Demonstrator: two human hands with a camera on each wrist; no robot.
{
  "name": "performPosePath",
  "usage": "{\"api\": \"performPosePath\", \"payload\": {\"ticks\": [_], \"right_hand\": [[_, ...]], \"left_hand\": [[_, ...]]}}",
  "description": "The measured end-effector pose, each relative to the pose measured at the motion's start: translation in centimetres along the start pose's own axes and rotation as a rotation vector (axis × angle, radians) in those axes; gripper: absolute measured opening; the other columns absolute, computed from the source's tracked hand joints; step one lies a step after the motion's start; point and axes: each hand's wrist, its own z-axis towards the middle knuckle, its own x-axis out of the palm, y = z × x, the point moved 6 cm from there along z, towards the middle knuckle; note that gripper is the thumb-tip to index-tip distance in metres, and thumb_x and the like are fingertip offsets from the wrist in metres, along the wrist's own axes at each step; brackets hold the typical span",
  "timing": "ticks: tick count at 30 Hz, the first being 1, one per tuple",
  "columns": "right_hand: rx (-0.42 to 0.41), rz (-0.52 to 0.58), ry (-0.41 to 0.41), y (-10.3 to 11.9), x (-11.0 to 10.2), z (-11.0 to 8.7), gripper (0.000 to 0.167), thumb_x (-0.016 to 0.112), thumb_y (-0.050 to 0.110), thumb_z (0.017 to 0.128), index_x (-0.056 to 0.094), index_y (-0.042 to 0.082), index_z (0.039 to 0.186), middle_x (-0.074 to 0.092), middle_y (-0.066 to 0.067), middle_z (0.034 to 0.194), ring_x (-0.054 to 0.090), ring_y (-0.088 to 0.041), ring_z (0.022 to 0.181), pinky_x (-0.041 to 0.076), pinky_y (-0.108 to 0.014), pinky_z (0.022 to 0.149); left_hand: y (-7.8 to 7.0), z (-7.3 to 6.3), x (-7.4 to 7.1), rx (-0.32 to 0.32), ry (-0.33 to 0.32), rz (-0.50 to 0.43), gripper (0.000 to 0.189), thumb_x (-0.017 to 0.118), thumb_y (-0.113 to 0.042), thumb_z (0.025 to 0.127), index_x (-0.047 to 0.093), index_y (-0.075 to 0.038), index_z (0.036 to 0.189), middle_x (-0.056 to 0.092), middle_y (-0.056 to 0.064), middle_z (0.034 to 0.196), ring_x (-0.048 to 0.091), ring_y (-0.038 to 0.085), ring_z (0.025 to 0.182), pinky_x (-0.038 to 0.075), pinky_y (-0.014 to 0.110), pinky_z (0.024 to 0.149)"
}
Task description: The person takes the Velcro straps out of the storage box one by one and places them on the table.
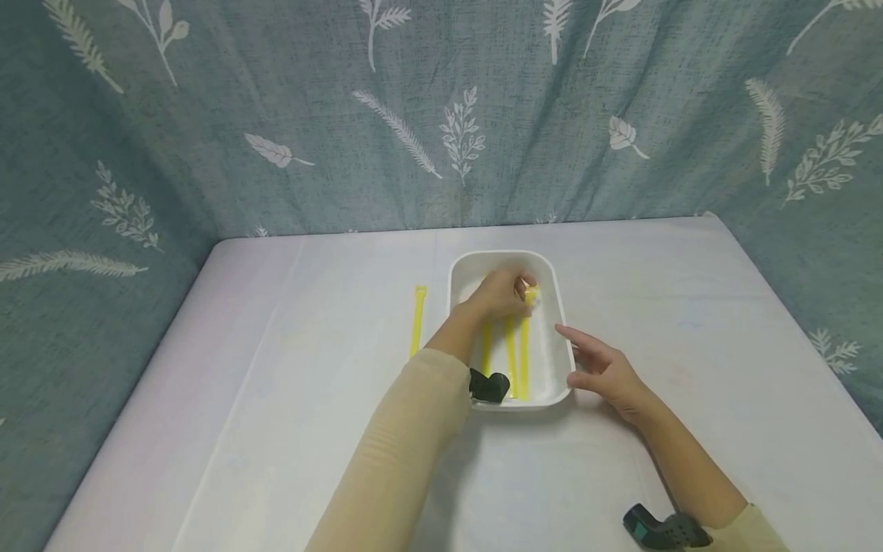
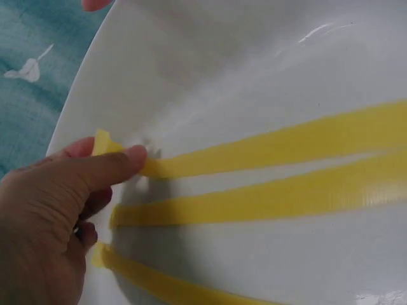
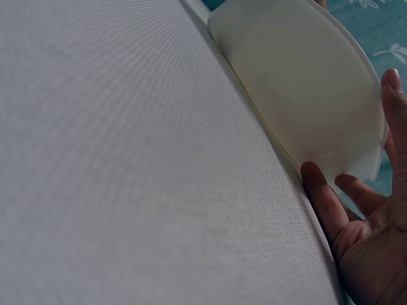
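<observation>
A white tray [image 1: 552,368] holds several yellow cable ties [image 1: 511,356], laid lengthwise side by side. My left hand [image 1: 502,295] reaches over its far part and pinches the head end of the rightmost cable tie [image 2: 267,143] between thumb and finger. In the left wrist view two other ties lie beside it, their heads close to my lower fingers. My right hand [image 1: 607,373] is at the tray's right side, thumb and fingers spread along its rim. The right wrist view shows those fingers [image 3: 327,200] against the tray's outer wall [image 3: 299,82].
Another yellow cable tie [image 1: 418,318] lies on the white tabletop [image 1: 331,368] left of the tray, partly covered by my left arm. A green leaf-patterned curtain [image 1: 303,115] hangs behind and along both sides. Dark devices [image 1: 488,386] are on both wrists.
</observation>
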Motion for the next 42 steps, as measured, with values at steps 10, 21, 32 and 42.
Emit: {"api": "performPosePath", "payload": {"ticks": [10, 21, 32, 42], "right_hand": [[-0.003, -0.031, 0.003, 0.0, -0.2, 0.1, 0.065, 0.067, 0.002, 0.085, 0.04, 0.009, 0.143, 0.03, -0.014, 0.152, 0.026, -0.045, 0.137, 0.034, -0.01, 0.098], [-0.002, -0.032, -0.012, 0.1, -0.2, 0.2, 0.066, 0.069, 0.004, 0.084, 0.041, 0.009, 0.143, 0.037, -0.004, 0.149, 0.044, -0.005, 0.126, 0.035, -0.011, 0.098], [-0.009, -0.008, -0.001, 0.2, -0.2, 0.2, 0.065, 0.069, 0.004, 0.084, 0.041, 0.008, 0.143, 0.038, -0.006, 0.149, 0.046, -0.003, 0.123, 0.038, -0.012, 0.097], [0.006, -0.003, -0.003, 0.0, -0.3, 0.0, 0.065, 0.069, 0.004, 0.084, 0.042, 0.012, 0.143, 0.039, 0.002, 0.148, 0.043, -0.013, 0.128, 0.036, -0.011, 0.098]], "left_hand": [[-0.9, 0.0, -1.1, 0.029, -0.067, -0.328, 0.045, 0.071, -0.003, 0.083, 0.055, -0.006, 0.125, 0.055, 0.007, 0.092, 0.058, 0.017, 0.081, 0.052, 0.022, 0.071], [-1.2, -0.3, -2.0, -0.004, -0.1, -0.525, 0.04, 0.07, -0.012, 0.085, 0.058, -0.011, 0.124, 0.055, 0.008, 0.112, 0.062, 0.021, 0.092, 0.057, 0.032, 0.068], [-2.7, -0.6, -3.4, -0.01, -0.06, -0.662, 0.035, 0.066, -0.009, 0.088, 0.059, -0.005, 0.122, 0.058, 0.009, 0.128, 0.061, 0.021, 0.11, 0.057, 0.034, 0.075], [-3.2, -2.1, -5.3, -0.003, -0.01, -0.683, 0.052, 0.07, 0.0, 0.082, 0.054, -0.008, 0.131, 0.067, 0.016, 0.114, 0.067, 0.023, 0.1, 0.057, 0.035, 0.076]]}}
